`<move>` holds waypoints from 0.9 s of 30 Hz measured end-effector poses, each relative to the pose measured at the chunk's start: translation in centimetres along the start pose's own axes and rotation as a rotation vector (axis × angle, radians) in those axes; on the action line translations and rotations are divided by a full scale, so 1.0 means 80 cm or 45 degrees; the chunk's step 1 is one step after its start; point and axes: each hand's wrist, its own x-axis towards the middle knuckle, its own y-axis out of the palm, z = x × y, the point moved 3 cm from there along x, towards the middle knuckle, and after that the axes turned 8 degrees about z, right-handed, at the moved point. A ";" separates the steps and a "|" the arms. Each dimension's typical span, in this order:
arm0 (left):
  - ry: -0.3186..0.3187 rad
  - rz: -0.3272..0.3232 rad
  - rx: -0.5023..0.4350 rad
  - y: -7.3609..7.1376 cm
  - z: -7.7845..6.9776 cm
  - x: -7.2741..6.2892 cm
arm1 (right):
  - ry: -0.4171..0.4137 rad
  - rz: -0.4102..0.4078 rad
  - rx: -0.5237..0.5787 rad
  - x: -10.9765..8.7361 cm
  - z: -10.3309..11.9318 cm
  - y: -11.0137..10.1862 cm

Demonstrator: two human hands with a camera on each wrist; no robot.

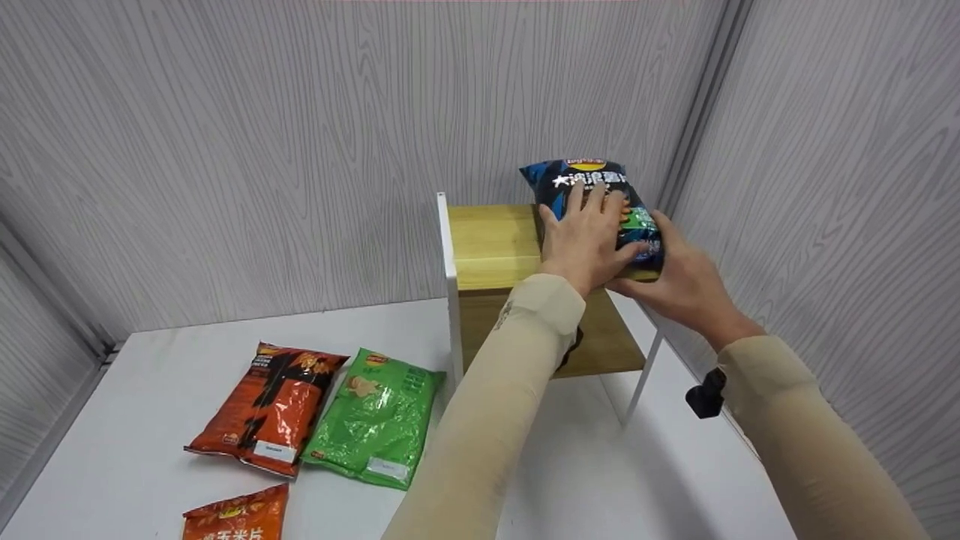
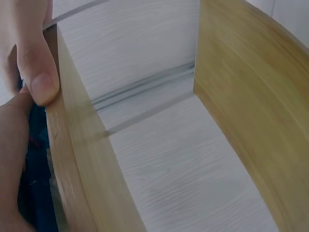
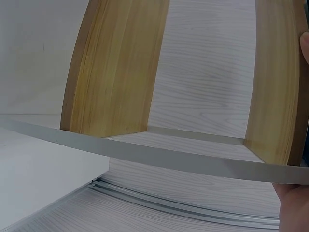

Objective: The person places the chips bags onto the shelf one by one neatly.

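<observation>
A puffy, glossy black-and-blue snack bag point(image 1: 637, 217) sits on the right part of the top board of a small yellow-wood shelf with white sides point(image 1: 491, 232). A person's left hand point(image 1: 589, 240) lies on its front, fingers spread; the right hand point(image 1: 686, 281) is at its right edge, thumb and forefinger apart, other fingers hidden, so its grip is unclear. This bag looks nearly settled; a red-and-black bag point(image 1: 281, 409), a green bag point(image 1: 375, 420) and a partly visible orange bag point(image 1: 240, 517) remain on the white surface point(image 1: 157, 390).
</observation>
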 end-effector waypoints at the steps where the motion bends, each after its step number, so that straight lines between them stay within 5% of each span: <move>1: 0.004 0.009 -0.034 0.001 0.000 0.000 | 0.000 0.005 -0.002 0.000 0.000 0.000; 7: 0.081 0.016 -0.244 -0.004 0.003 0.002 | -0.012 0.011 0.002 0.001 0.000 -0.006; 15: 0.269 -0.144 -0.418 -0.005 0.021 -0.005 | 0.051 0.043 -0.005 -0.004 -0.001 -0.007; 27: 0.326 -0.229 -0.168 -0.008 0.043 -0.036 | 0.089 0.077 -0.006 -0.007 -0.002 -0.005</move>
